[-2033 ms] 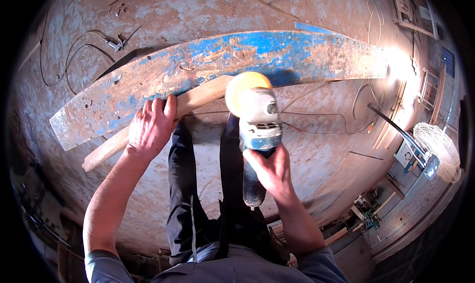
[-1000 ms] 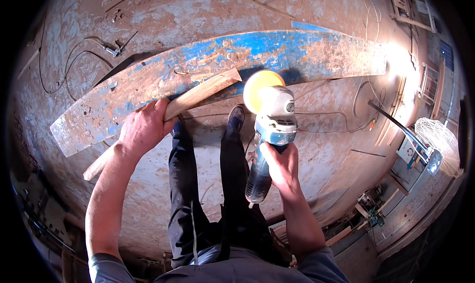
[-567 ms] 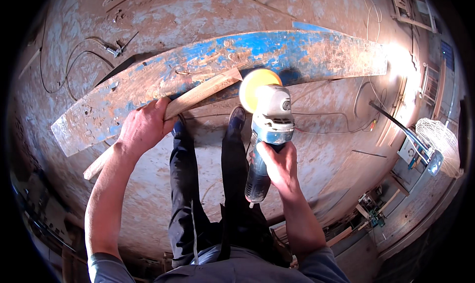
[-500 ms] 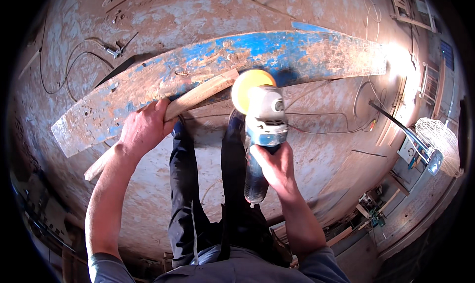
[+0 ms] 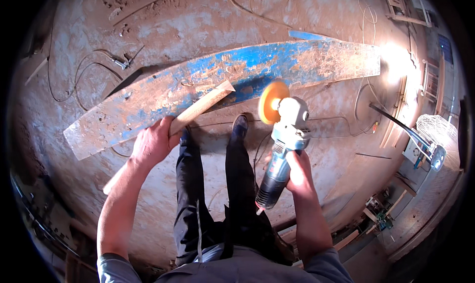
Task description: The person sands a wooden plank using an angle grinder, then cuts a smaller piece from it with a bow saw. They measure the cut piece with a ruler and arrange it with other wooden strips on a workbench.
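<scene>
My left hand (image 5: 154,142) is closed round a pale wooden stick (image 5: 200,110). One end of the stick lies over the long worn board; the other passes under my forearm. In my right hand (image 5: 298,171) is an angle grinder (image 5: 283,152), teal and black with a grey head. Its round yellow sanding disc (image 5: 273,103) stands tilted, apart from the stick's end. Whether the disc is spinning I cannot tell. The board (image 5: 173,92), with patchy blue paint, stretches across in front of my feet.
A thin cable (image 5: 346,132) runs over the dusty floor on the right, and a hose (image 5: 81,65) curls at the left. Further right are a wire-cage fan (image 5: 438,129) and a bright light (image 5: 394,60). Wood and tools line the right edge.
The grinder has moved right, away from the stick, and its disc has turned from facing up to tilted. My left hand and the stick have shifted slightly in view.
</scene>
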### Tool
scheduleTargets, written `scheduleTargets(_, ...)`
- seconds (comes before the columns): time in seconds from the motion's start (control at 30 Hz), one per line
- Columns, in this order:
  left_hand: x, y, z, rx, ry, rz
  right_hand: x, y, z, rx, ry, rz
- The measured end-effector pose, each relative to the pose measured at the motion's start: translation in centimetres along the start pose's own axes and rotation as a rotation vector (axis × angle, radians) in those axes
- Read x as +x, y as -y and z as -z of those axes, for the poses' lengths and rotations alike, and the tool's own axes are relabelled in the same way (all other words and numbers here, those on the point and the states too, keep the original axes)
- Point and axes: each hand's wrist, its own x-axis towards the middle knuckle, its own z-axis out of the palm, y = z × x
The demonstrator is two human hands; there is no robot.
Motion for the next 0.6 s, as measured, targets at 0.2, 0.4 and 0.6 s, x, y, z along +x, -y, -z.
scheduleTargets(0.2,-4.7,-2.3,2.7,-0.337,0.132,0.228,-2.1,2.3,3.4,0.101,0.136,0.039)
scheduleTargets(0.4,-9.6,-5.0,3.3,-0.699,0.193,0.28,-1.4,4.8,3.7,-0.283,-0.186,-0.021)
scheduleTargets(0.6,-15.1,-11.0,5.5,-1.001,0.275,0.23,-5.7,6.2,7.7,0.092,-0.008,-0.056)
